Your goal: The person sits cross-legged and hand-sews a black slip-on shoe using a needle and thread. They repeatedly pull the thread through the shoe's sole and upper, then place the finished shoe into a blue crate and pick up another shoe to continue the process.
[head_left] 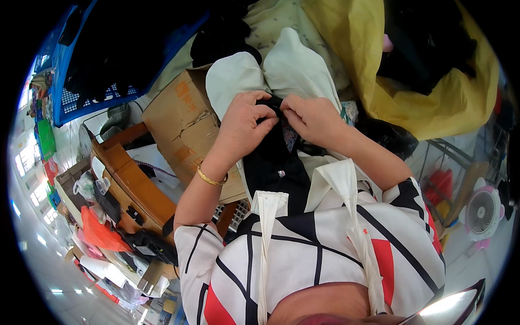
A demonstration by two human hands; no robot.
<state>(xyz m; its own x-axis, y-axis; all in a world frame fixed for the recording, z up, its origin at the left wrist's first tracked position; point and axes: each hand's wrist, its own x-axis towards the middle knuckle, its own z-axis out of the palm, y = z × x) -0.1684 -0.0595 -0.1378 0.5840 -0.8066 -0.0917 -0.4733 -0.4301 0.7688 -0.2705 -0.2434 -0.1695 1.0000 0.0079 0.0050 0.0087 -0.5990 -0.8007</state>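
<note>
Close together over my lap, both hands pinch the upper edge of a black cloth piece (pixel 271 157). My left hand (pixel 246 123), with a gold-coloured bangle (pixel 210 177) on its wrist, is closed on the left part of that edge. Just to its right, my right hand (pixel 313 120) is closed with thumb and fingertips on the cloth too. The cloth hangs down towards my body, and a small pale, shiny spot shows low on it. Which kind of article it is I cannot tell. My knees (pixel 295 65), in pale fabric, lie beyond the hands.
A cardboard box (pixel 176 124) stands left of my knees. Behind it, a blue plastic crate (pixel 81 108) holds dark items. A yellow sack (pixel 433 116) with black items is at the far right. A brown wooden table (pixel 135 184) stands left, a white-and-pink fan (pixel 482 212) right.
</note>
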